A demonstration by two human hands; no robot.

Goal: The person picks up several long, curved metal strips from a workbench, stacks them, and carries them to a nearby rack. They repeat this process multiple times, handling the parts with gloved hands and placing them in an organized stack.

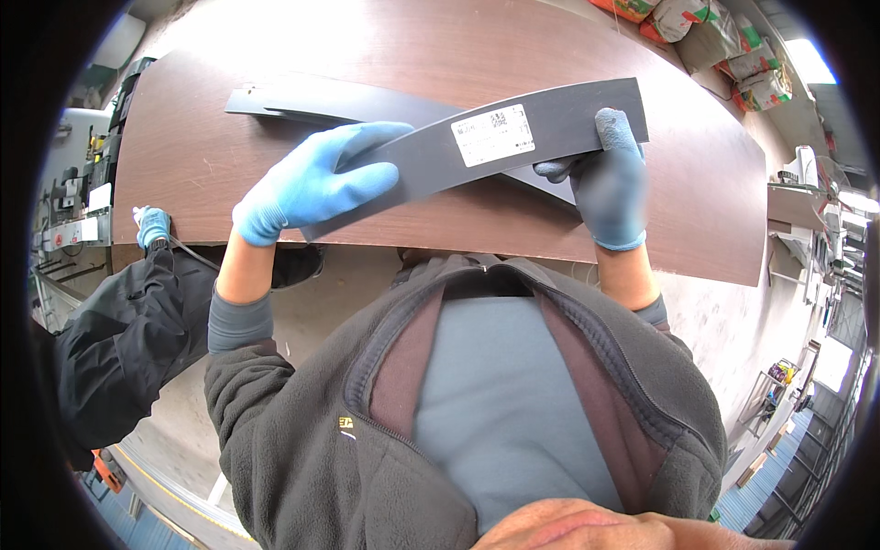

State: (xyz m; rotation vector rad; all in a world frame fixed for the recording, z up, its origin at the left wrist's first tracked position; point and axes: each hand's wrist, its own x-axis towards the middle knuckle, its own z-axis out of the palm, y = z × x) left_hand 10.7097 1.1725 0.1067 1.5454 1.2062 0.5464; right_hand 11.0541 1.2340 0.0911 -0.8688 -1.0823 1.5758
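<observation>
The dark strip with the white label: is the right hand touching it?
Touching. The head view shows the right hand pinching the end of the dark strip: its fingertips overlap the strip's edge, with no gap.

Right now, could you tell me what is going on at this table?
A person in blue gloves holds a long dark strip with a white label above a brown table. The left hand lies on its near end, and the right hand grips the far end. More dark strips lie on the table beneath. At the left, another person's gloved hand rests at the table edge.
</observation>
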